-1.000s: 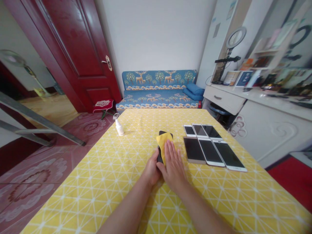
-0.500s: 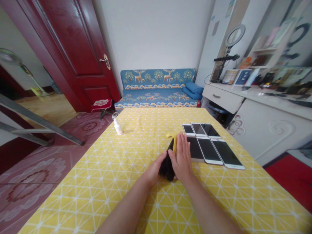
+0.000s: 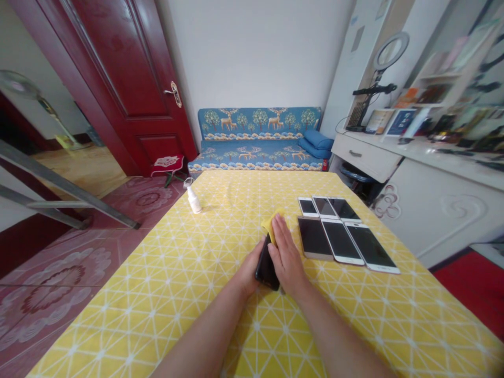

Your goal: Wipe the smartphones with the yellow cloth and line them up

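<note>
Left hand [image 3: 248, 268] closes on the edge of a black smartphone [image 3: 266, 268]; open right hand [image 3: 288, 257] presses a yellow cloth [image 3: 272, 223] against its face. The phone's top now sits lower, exposing more cloth, just beside six phones [image 3: 328, 233] on the yellow tablecloth [image 3: 220, 220].

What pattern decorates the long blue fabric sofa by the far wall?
Tan deer and green trees cover the blue fabric sofa; see the head view.

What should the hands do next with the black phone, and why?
Probably the right hand should slide the yellow cloth down the black phone. The cloth bunches only near the phone's far end, and the left hand is already steadying the phone's near part.
</note>
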A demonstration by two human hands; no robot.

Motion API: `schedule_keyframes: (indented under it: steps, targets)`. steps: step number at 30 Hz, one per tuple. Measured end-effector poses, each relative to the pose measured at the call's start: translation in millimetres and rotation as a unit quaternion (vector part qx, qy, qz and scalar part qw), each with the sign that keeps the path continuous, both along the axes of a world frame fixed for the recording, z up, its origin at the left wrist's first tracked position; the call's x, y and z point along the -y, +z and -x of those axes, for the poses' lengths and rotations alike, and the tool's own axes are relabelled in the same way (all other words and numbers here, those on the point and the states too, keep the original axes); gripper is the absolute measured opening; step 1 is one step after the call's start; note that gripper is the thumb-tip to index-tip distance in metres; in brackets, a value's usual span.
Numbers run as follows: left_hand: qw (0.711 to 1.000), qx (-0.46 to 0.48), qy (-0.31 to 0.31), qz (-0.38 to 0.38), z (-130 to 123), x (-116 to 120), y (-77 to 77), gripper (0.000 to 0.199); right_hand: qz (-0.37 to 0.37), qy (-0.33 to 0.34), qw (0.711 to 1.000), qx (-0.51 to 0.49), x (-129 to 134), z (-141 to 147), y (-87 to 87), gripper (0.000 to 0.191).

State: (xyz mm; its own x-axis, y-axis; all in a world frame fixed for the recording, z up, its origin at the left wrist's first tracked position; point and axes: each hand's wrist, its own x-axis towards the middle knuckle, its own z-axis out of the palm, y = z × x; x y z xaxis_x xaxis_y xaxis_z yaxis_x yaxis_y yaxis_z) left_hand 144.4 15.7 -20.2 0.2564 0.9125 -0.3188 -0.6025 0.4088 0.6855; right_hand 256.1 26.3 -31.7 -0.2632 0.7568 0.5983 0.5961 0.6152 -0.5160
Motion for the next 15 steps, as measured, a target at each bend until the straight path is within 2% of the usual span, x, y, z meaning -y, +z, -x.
schedule_keyframes:
  steps: [3, 7, 11, 15]
  targets:
    - [0.999, 0.009, -0.027, 0.016, 0.4, 1.0, 7.2, 0.044, 0.008, -0.015, 1.0, -0.018, -1.7, 0.2, -2.6, 0.056]
    - [0.999, 0.009, -0.027, 0.021, 0.3, 1.8, 9.3, 0.041, 0.019, -0.012, 0.999, -0.049, -1.1, 0.6, -3.1, 0.053]
    - [0.999, 0.007, 0.007, 0.032, 3.5, -1.8, 3.2, 0.035, 0.022, 0.038, 0.998, -0.052, 4.4, 2.9, 0.3, 0.049]
    - [0.999, -0.001, 0.008, 0.04, 7.1, -7.1, -3.3, 0.034, 0.023, 0.084, 0.995, -0.042, 13.0, 9.1, 2.3, 0.048]
